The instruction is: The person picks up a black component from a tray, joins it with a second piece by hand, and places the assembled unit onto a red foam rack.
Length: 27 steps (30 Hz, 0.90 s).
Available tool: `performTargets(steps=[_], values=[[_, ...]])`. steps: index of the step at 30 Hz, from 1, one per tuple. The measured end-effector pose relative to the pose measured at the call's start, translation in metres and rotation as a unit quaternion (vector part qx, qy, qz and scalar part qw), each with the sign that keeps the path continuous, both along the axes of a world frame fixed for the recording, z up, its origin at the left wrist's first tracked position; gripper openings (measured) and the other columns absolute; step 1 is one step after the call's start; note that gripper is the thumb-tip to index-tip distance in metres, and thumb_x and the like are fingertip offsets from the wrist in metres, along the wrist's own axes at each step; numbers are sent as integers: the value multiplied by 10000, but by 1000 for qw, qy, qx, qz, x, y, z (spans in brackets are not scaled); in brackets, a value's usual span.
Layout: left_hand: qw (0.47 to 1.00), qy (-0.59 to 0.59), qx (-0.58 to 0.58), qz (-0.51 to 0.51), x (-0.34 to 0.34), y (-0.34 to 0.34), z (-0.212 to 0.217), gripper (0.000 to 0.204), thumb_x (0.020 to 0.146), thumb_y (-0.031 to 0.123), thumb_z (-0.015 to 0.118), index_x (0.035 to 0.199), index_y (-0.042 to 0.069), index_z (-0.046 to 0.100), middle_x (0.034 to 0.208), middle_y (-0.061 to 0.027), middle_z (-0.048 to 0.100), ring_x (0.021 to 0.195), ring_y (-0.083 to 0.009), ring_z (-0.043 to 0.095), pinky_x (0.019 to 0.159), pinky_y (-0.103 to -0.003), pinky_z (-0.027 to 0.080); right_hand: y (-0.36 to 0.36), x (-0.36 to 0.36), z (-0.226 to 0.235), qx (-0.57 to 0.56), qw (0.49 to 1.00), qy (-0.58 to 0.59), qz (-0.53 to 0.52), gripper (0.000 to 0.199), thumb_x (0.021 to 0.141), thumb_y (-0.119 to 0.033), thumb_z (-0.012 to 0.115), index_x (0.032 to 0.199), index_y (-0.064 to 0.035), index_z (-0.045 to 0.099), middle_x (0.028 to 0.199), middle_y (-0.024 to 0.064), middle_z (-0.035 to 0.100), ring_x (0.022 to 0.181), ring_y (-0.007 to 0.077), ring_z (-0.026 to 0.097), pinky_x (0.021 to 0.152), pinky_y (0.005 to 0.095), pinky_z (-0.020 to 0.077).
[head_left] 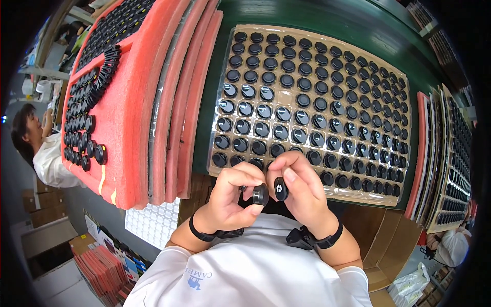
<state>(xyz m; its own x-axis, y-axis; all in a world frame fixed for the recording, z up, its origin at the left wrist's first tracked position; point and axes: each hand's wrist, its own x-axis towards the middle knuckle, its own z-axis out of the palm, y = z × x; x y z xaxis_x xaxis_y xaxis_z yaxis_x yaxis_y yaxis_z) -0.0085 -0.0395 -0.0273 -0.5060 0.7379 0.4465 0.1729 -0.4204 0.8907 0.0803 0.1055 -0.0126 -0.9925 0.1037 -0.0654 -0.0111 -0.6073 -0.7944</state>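
A dark green worktable (327, 20) fills the middle of the view. Stacked red foam sheets (169, 102) lean at its left; further stacks (434, 169) stand at right. Cardboard boxes (38, 204) sit on the floor at left, where a co-worker in white (48, 158) stands.

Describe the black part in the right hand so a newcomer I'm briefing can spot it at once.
Start at the clear tray of round black caps on the green table. Below its near edge two hands meet. The right hand pinches a small black cap; unlike the left hand's cap, its face shows a white mark.
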Motion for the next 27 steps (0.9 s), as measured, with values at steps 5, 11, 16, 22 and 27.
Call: performTargets(steps=[5,11,16,22,27], values=[[999,25,-12,27,-1,0,2,408,794,113,662,1104,39,406,997,-137,505,651,-93,385,566,-207,351,-1,3,5,88,995,44,-31,323,937,-286,471,1111,-16,446,846,43,494,739,113,456,673,237,386],[999,18,-35,30,-1,-3,1,411,808,136,663,1112,36,404,1007,-130,505,662,-90,388,583,-205,353,11,4,11,321,944,71,-24,263,837,-139,628,1042,-16,520,836,51,504,747,138,476,672,243,399],[998,-57,-36,13,1,-3,0,395,833,162,651,1117,33,408,1012,-117,504,673,-82,388,607,-207,353,16,-3,24,386,915,109,-51,235,766,-37,666,972,-21,554,846,70,521,758,161,501,676,256,418],[986,-138,-85,35,0,-7,3,413,875,214,610,1171,12,404,1003,-107,511,694,-79,407,614,-215,358,30,-17,44,518,849,102,4,211,753,-24,656,940,-27,557,856,68,545,754,169,522,676,265,437],[947,-311,-70,-47,-17,-15,1,434,926,334,511,1179,-5,411,1004,-119,516,711,-93,422,629,-215,367,53,-46,44,573,819,-9,-28,196,750,-48,660,913,-18,556,814,59,557,709,185,536,643,276,441]])
